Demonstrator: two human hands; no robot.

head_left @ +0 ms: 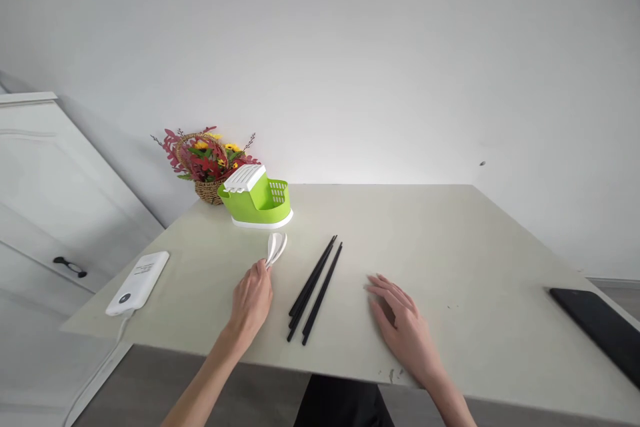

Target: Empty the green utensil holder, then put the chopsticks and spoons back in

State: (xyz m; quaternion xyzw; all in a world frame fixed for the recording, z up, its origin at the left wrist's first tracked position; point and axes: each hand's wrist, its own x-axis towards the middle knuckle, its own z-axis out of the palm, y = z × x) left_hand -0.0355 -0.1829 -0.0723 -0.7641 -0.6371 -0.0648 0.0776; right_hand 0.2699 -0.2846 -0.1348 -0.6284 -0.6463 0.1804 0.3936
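Two white spoons [277, 247] lie left of centre in the head view, handles pinched by the left hand [251, 300]. Right hand [400, 327] rests flat and spread, holding nothing, lower centre. Black chopsticks [315, 289] lie between. Green holder [257, 200] sits just above. Spoons are best gripped firmly, both handles together, chopsticks left unknocked.

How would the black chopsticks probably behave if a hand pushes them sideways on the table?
The black chopsticks look thin, straight and stiff, so they would likely slide without bending. The table seems smooth, so they may slip easily and perhaps roll a little. They lie loose side by side, so one push would probably scatter them apart.
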